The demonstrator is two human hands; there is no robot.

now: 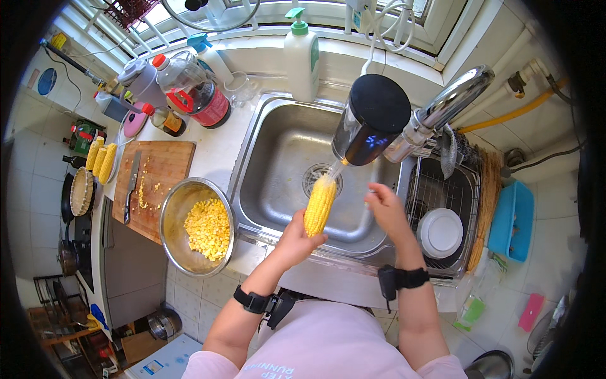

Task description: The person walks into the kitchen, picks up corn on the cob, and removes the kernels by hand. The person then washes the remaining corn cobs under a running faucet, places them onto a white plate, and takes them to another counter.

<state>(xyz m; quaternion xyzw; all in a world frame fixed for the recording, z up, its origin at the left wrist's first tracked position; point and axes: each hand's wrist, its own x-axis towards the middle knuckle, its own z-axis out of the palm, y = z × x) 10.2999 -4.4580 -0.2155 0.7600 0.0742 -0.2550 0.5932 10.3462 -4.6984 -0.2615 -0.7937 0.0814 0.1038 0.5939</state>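
My left hand (299, 239) grips the lower end of a yellow corn cob (321, 203), its kernels still on. The cob is tilted over the stainless steel sink basin (270, 156), above the drain strainer (310, 179). What looks like clear water runs onto its top end from below a black cylindrical tap unit (374, 123) with a lit display. To the right of the cob, over the sink, my right hand (387, 206) has its fingers bent close together. Something tiny and pale shows at its fingertips, too small to name.
Left of the sink, a steel bowl (170, 222) holds loose kernels. Beyond it, a knife (133, 184) lies on a wooden cutting board (177, 163), near several corn cobs (108, 163). Bottles (194, 94) stand behind. A wire rack (426, 189) with a white bowl (440, 233) is at right.
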